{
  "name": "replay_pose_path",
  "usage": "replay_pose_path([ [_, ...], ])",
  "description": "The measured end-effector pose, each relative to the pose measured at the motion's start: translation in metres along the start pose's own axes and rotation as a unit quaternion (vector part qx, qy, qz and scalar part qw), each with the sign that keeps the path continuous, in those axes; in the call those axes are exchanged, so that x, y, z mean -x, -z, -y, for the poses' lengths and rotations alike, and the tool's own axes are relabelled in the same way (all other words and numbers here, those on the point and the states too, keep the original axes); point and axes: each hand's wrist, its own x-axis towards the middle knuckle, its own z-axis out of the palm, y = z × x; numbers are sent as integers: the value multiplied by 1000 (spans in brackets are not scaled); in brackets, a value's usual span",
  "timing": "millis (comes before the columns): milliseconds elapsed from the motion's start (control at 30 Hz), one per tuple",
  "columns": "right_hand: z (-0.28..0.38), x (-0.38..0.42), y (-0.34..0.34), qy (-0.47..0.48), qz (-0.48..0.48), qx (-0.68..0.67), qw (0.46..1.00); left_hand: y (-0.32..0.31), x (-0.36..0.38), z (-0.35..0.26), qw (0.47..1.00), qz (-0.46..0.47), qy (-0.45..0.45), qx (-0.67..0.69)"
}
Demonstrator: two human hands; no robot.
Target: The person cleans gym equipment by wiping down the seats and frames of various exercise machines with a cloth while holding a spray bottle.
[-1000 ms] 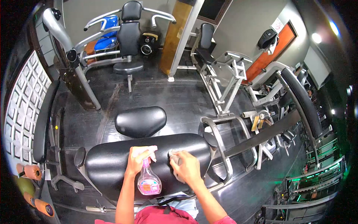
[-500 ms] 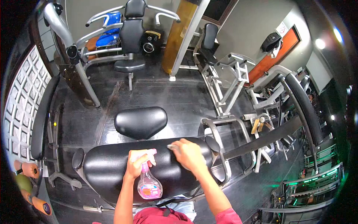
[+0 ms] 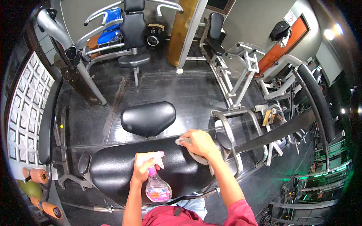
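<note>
A clear spray bottle (image 3: 158,189) with a pink collar and a pink and white trigger head hangs upright from my left hand (image 3: 143,165), whose fingers wrap round its neck. It is held over a wide black padded bench (image 3: 113,169). My right hand (image 3: 200,144) presses a greyish cloth (image 3: 197,157) onto the right part of the pad, near its far edge. Part of the cloth is hidden under the palm.
A smaller black seat (image 3: 148,117) lies just beyond the pad. Round black end pads flank the bench. A barbell (image 3: 103,208) runs below its near edge. Gym machines with grey frames (image 3: 241,79) stand ahead and right, near a wooden pillar (image 3: 183,34).
My right hand has shifted a little up and right over the pad, and more of the cloth shows. The whole view has shifted slightly. My left hand still holds the bottle.
</note>
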Motion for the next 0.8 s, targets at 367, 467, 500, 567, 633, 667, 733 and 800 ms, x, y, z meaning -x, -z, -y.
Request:
replay_pose_path([
  [367, -52, -23, 28, -91, 164, 32, 982, 1, 4, -4, 999, 1, 34, 0],
  [467, -32, -42, 20, -54, 192, 26, 980, 0, 5, -6, 999, -6, 35, 14],
  [500, -26, -46, 4, -28, 153, 12, 988, -1, 5, -8, 999, -8, 36, 13],
  [567, -10, -58, -13, -16, 160, 13, 987, -1, 5, -12, 999, -1, 36, 2],
  [633, -7, -70, -15, -12, 182, 32, 983, -1, 4, -13, 999, -9, 36, -1],
  [667, -13, -71, -12, -38, 199, 39, 979, -1, 5, -13, 999, -4, 43, -3],
  [733, -34, -74, -4, -77, 237, 55, 967, -1, 5, -14, 999, -8, 46, -1],
  [800, -54, -68, 8, -107, 232, 97, 962, -1, 6, -15, 998, -11, 61, 3],
])
